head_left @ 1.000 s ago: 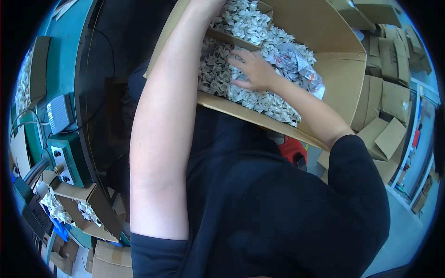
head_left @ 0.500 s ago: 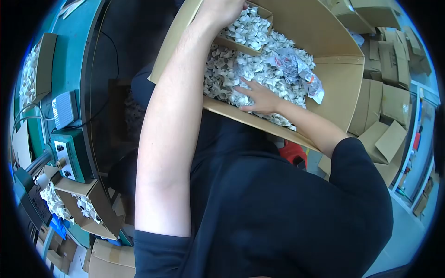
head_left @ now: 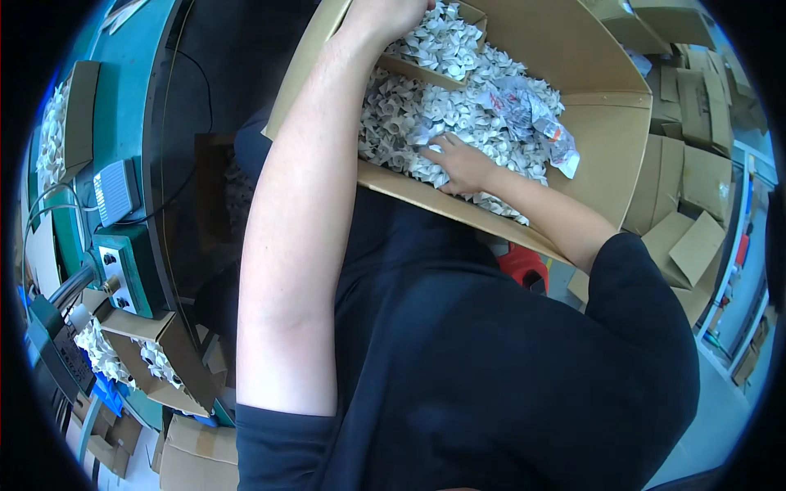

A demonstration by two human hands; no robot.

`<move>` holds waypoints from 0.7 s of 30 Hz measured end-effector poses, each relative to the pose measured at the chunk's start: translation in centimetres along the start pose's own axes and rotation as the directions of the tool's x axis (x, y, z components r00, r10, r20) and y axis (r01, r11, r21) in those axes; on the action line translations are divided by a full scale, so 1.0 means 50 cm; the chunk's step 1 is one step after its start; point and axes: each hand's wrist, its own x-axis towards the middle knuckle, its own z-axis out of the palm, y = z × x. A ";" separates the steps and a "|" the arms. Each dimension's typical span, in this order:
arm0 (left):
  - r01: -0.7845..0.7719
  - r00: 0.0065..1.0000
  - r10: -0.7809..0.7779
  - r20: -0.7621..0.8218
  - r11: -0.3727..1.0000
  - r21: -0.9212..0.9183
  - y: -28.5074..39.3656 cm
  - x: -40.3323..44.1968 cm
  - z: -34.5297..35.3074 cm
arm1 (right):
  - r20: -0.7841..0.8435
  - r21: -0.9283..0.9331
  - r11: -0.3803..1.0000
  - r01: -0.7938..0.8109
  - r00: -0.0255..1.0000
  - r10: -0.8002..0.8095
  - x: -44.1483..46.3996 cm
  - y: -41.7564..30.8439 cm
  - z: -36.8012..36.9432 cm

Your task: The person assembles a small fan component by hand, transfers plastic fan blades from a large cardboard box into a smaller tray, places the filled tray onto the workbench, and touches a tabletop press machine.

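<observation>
A large cardboard box (head_left: 610,155) in front of my body holds many small white plastic parts (head_left: 393,114). Inside it, at the far side, is a smaller cardboard box (head_left: 426,74) with more of the same parts. My left hand (head_left: 389,18) grips the smaller box's left end, a fingertip showing at its inner side; the frame's top edge cuts off the rest. On the loose parts rests my right hand (head_left: 465,165), its fingers bent and apart, thumb near the front wall. Something shiny and clear lies by its fingertips. A crumpled clear plastic bag (head_left: 524,114) lies beyond it.
On the left, a green workbench (head_left: 123,82) carries a carton of white parts (head_left: 78,123), a foot-pedal-like grey piece (head_left: 116,192) and a green control box (head_left: 127,270). Another carton of parts (head_left: 160,360) sits lower left. Cardboard boxes (head_left: 688,180) are piled at right.
My right hand has gone from spread flat to bent fingers, drawn slightly back over the parts. My left hand keeps its place at the smaller box. The view has shifted a little.
</observation>
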 end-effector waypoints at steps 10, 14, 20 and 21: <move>0.094 0.978 -0.030 0.207 0.948 -0.305 0.004 -0.003 -0.023 | -0.079 0.030 1.000 0.004 0.997 -0.001 0.018 -0.001 0.005; 0.017 1.000 -0.017 -0.001 1.000 -0.011 0.004 -0.006 0.001 | -0.119 0.033 0.999 -0.032 0.992 0.036 0.002 -0.015 0.020; 0.020 1.000 -0.020 -0.001 1.000 0.002 0.007 -0.012 0.000 | -0.155 0.007 1.000 0.007 0.988 -0.006 0.016 -0.003 0.028; 0.009 1.000 -0.009 0.001 1.000 -0.001 0.006 -0.010 -0.001 | -0.170 -0.023 0.999 0.023 0.985 -0.026 0.024 -0.003 0.031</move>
